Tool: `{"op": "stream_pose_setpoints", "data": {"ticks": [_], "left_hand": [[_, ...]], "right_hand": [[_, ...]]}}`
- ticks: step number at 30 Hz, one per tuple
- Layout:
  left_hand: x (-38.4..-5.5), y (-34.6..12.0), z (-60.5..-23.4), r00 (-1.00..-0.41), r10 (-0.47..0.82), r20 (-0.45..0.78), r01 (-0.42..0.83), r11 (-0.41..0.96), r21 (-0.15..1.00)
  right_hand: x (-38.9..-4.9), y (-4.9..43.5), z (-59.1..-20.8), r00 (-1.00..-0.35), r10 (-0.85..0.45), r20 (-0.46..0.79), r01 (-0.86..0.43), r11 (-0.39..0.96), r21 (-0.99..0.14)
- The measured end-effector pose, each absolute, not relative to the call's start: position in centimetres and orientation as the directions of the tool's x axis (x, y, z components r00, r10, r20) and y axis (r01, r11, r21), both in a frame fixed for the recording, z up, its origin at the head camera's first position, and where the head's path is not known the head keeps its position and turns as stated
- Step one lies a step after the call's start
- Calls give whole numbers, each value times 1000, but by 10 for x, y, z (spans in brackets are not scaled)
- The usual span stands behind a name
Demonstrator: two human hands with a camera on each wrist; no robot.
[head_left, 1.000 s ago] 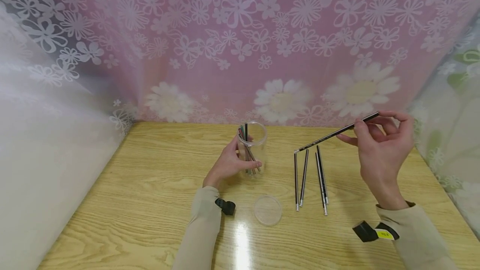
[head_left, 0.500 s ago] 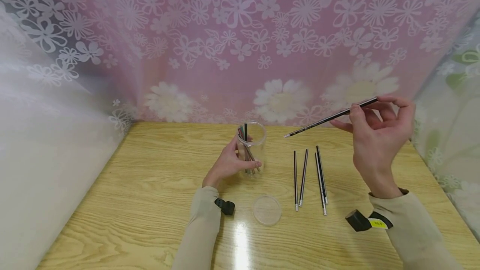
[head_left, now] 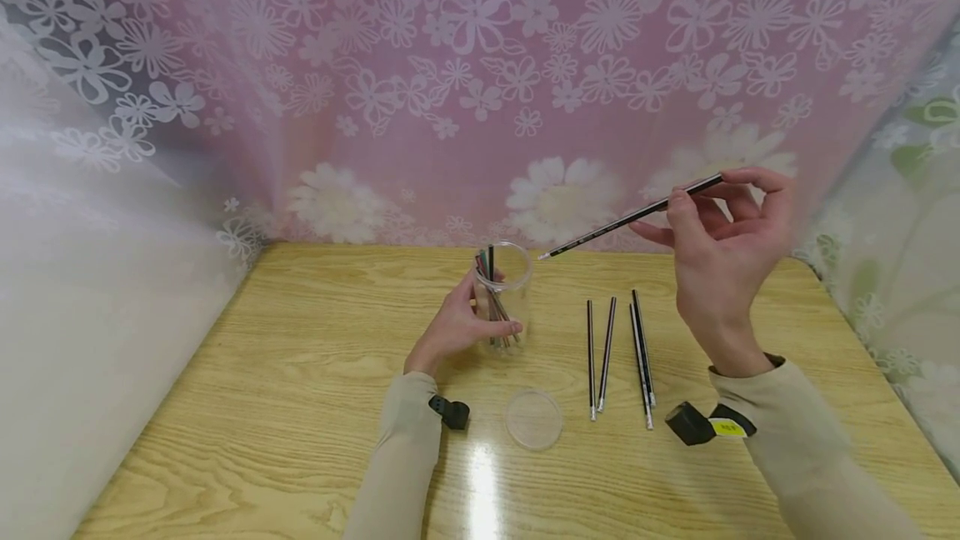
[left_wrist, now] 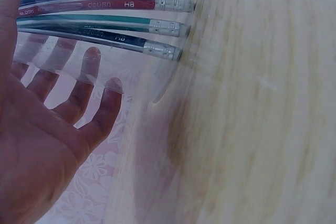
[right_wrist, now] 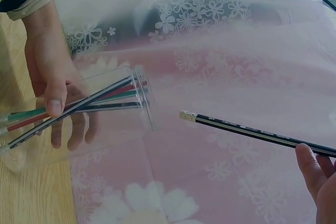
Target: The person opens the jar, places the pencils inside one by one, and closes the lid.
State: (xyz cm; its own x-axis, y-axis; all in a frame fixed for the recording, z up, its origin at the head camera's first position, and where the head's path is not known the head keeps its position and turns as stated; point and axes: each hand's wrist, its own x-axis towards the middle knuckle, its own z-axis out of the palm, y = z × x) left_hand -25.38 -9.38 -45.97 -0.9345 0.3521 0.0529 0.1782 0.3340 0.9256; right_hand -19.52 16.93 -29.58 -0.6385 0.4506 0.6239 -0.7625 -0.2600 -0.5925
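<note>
Inside the clear jar (head_left: 519,307) held by the left grip (head_left: 461,327), the red pencil (left_wrist: 94,7) bears a white "HB" near its silver ferrule (left_wrist: 174,4). Before that stands a blurred brand word beginning "de", and farther back, nearest the left grip, a "No." with a smeared number. The dark pencil (left_wrist: 105,36) in the same jar also reads "HB", after faint lettering. On the black pencil (right_wrist: 247,131) pinched by the right grip (head_left: 731,244), tiny pale print is too small to read. Behind the right grip, at the wrist, a yellow label (head_left: 727,428) carries illegible dark characters.
</note>
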Motion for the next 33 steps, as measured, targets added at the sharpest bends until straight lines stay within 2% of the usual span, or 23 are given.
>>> {"op": "stream_pose_setpoints", "data": {"ticks": [8, 16, 33], "left_hand": [[-256, -93, -457, -933, 360, -18, 115, 343, 932], [-253, -95, -457, -935, 354, 28, 157, 342, 926], [-253, -94, -457, -935, 354, 30, 159, 342, 926]], "right_hand": [[-203, 154, -297, -658, 406, 634, -746, -235, -624], [-211, 140, -303, -686, 372, 626, -721, -226, -656], [-231, 120, -327, -658, 289, 695, -738, -64, -672]]}}
